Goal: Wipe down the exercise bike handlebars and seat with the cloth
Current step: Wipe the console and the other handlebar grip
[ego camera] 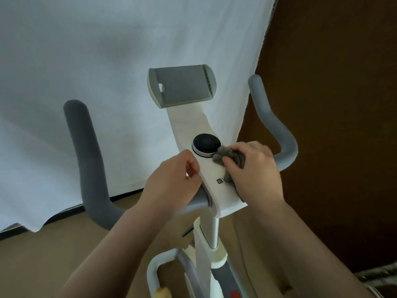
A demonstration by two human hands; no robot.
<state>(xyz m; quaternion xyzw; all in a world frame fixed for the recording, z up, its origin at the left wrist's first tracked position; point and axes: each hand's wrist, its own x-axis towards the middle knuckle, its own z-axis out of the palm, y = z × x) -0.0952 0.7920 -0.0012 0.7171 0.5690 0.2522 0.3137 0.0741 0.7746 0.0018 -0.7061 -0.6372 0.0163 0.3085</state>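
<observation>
Two bare hands work at the white centre console [211, 179] of the exercise bike, which carries a round black dial with a silver rim [206, 144]. The right hand [255, 171] has its fingers curled round a small crumpled grey cloth [233, 161] and presses it onto the console's top face, just right of the dial and touching its rim; part of the cloth hangs down over a small dark logo square [219, 181] printed nearer the person. The left hand [171, 179] grips the console's left edge, thumb on top and fingers curled underneath, where the grey padded handlebar [86, 160] joins the console. That bar sweeps out left of the dial and rises to a rounded tip; its lighter grey twin [277, 125] does the same on the right. Beyond the dial stands a grey tablet holder [182, 87] on the console's white neck. Below the console a silver post [213, 231] drops into the white frame. A white sheet [96, 61] hangs behind, over a tan floor [53, 254].
</observation>
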